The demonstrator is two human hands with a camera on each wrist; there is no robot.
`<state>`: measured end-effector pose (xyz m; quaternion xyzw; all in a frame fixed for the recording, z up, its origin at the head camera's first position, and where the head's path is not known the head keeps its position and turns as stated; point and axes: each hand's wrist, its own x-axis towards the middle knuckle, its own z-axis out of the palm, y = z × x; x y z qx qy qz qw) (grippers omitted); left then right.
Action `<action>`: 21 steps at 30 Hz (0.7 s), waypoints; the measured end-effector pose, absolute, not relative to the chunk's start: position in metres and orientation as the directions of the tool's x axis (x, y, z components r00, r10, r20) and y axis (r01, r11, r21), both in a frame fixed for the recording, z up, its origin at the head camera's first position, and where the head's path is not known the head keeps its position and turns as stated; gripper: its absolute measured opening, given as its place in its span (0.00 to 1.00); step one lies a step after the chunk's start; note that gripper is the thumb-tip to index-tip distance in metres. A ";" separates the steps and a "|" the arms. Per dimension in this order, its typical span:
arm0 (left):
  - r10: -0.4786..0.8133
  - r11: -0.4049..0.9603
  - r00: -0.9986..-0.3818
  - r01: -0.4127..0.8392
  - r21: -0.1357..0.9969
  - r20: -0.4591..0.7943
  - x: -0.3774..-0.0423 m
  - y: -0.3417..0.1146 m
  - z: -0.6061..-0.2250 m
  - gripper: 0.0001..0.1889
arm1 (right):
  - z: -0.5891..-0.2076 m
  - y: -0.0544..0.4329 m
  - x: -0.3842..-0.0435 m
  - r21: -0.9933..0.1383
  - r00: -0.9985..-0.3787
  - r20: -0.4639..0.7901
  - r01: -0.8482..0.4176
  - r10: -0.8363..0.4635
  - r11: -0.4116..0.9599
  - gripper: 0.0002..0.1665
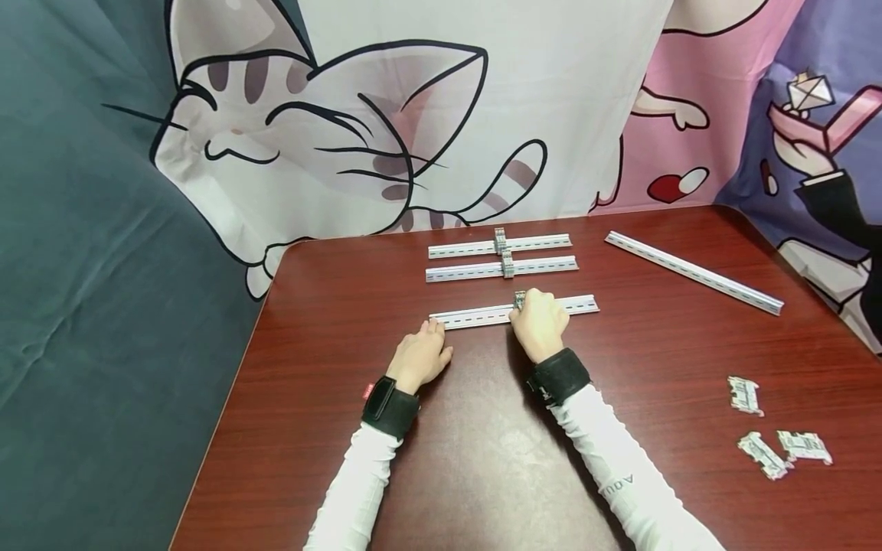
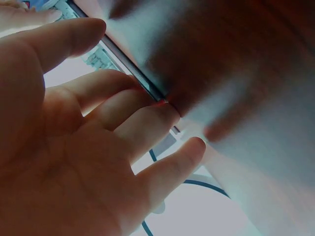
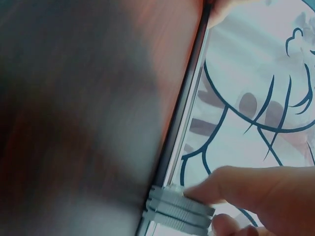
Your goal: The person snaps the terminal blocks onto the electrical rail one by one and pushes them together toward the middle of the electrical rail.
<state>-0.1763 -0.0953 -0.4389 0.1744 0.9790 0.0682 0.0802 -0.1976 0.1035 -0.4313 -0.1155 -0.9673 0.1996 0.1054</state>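
The nearest slotted metal DIN rail (image 1: 475, 316) lies across the middle of the table, with grey terminal blocks (image 3: 179, 210) clipped side by side on it. My right hand (image 1: 540, 325) grips these blocks; in the right wrist view a fingertip sits on their top and other fingers curl beside them. The right hand hides part of the rail in the head view. My left hand (image 1: 419, 357) rests its fingertips at the rail's left end, fingers extended and slightly bent. Its thumb (image 2: 74, 42) stands apart from the rail in the left wrist view.
Behind lie two more rails, a middle one (image 1: 462, 272) and a far one (image 1: 462, 250), each bearing terminal blocks. A bare rail (image 1: 696, 273) lies slanted at the right. Three loose pale terminal pieces (image 1: 744, 395) lie at the right front. A printed curtain (image 1: 586, 115) hangs behind the table.
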 end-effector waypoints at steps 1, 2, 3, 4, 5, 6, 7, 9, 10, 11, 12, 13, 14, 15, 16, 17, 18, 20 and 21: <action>0.354 0.929 -0.926 0.333 0.162 -0.130 -0.176 -0.095 -0.439 0.28 | -0.431 0.105 -0.197 -0.403 -0.953 0.145 0.187 0.265 0.896 0.11; 0.355 0.929 -0.926 0.334 0.161 -0.129 -0.176 -0.095 -0.439 0.28 | -0.431 0.106 -0.197 -0.398 -0.955 0.134 0.193 0.265 0.897 0.11; 0.356 0.928 -0.925 0.335 0.161 -0.129 -0.176 -0.095 -0.439 0.28 | -0.431 0.107 -0.196 -0.390 -0.956 0.128 0.196 0.264 0.899 0.13; 0.357 0.928 -0.925 0.336 0.160 -0.128 -0.177 -0.095 -0.439 0.28 | -0.431 0.108 -0.196 -0.383 -0.956 0.122 0.201 0.265 0.902 0.13; 0.358 0.928 -0.925 0.338 0.159 -0.127 -0.177 -0.095 -0.439 0.28 | -0.431 0.109 -0.195 -0.374 -0.958 0.114 0.205 0.265 0.904 0.14; 0.360 0.927 -0.924 0.340 0.159 -0.125 -0.177 -0.095 -0.439 0.28 | -0.431 0.110 -0.195 -0.367 -0.958 0.104 0.211 0.266 0.906 0.15; 0.361 0.927 -0.924 0.340 0.158 -0.127 -0.177 -0.095 -0.439 0.28 | -0.431 0.111 -0.195 -0.361 -0.960 0.095 0.214 0.264 0.908 0.16; 0.358 0.928 -0.924 0.336 0.161 -0.134 -0.177 -0.094 -0.438 0.28 | -0.432 0.112 -0.196 -0.352 -0.965 0.073 0.211 0.252 0.912 0.17; 0.356 0.929 -0.924 0.334 0.162 -0.138 -0.177 -0.094 -0.438 0.28 | -0.433 0.112 -0.196 -0.346 -0.970 0.053 0.206 0.239 0.915 0.17; 0.354 0.929 -0.924 0.331 0.162 -0.142 -0.177 -0.094 -0.438 0.29 | -0.433 0.113 -0.197 -0.339 -0.974 0.034 0.199 0.224 0.919 0.17; 0.352 0.930 -0.924 0.328 0.163 -0.147 -0.177 -0.094 -0.438 0.29 | -0.433 0.113 -0.198 -0.333 -0.978 0.019 0.189 0.207 0.924 0.17; 0.349 0.932 -0.925 0.324 0.165 -0.152 -0.177 -0.094 -0.438 0.29 | -0.434 0.114 -0.199 -0.328 -0.982 0.010 0.175 0.189 0.928 0.17; 0.346 0.933 -0.925 0.321 0.166 -0.157 -0.177 -0.094 -0.438 0.29 | -0.434 0.114 -0.200 -0.322 -0.985 0.004 0.162 0.172 0.933 0.16; 0.344 0.933 -0.925 0.319 0.165 -0.163 -0.177 -0.094 -0.438 0.29 | -0.434 0.114 -0.201 -0.314 -0.987 -0.002 0.151 0.158 0.937 0.16; 0.344 0.934 -0.924 0.318 0.165 -0.167 -0.178 -0.094 -0.438 0.29 | -0.434 0.114 -0.201 -0.305 -0.990 -0.006 0.139 0.144 0.942 0.16; 0.343 0.934 -0.924 0.316 0.165 -0.170 -0.178 -0.093 -0.438 0.29 | -0.434 0.115 -0.202 -0.298 -0.991 -0.013 0.133 0.135 0.945 0.15; 0.343 0.935 -0.923 0.317 0.162 -0.173 -0.178 -0.093 -0.438 0.30 | -0.434 0.116 -0.203 -0.292 -0.992 -0.020 0.125 0.125 0.948 0.15; 0.343 0.935 -0.923 0.317 0.159 -0.176 -0.178 -0.094 -0.439 0.30 | -0.434 0.118 -0.203 -0.283 -0.994 -0.039 0.105 0.098 0.953 0.17; 0.346 0.934 -0.923 0.321 0.157 -0.172 -0.178 -0.094 -0.439 0.30 | -0.434 0.120 -0.203 -0.284 -0.995 -0.052 0.098 0.087 0.954 0.18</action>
